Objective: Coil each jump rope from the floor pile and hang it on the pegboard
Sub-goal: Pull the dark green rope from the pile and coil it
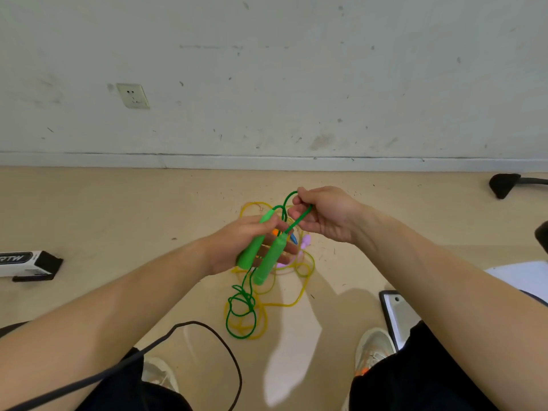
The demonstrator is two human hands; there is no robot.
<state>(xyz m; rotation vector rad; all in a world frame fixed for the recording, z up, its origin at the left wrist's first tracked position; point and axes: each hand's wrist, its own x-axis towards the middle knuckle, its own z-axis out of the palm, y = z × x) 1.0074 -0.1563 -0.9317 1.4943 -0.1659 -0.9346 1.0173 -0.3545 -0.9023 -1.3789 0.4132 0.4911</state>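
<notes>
A scuffed wall fills the view from 9 through 12 to 3 o'clock, and the tan floor takes the rest. No pegboard is in view. The pile lies on the floor at centre, directly under the hands. It is mostly a yellow rope looped loosely, with bits of pink, orange and blue showing through.

The green rope is partly lifted. Its slack hangs down to 6 o'clock and lies tangled on the yellow loops. A black cable curves across the floor at 7 o'clock, and a box sits at 9.

The left hand grips both green handles side by side, its fingers curled behind them. At 1 o'clock from it, the right hand pinches a bight of the green cord between thumb and curled fingers.

This looks like the start of coiling the green rope, with one loop formed and most of the cord uncoiled. The next move calls for drawing up more slack and laying even loops against the handles. The main risk is the tangle at 6 o'clock dragging the yellow rope up with it.
</notes>
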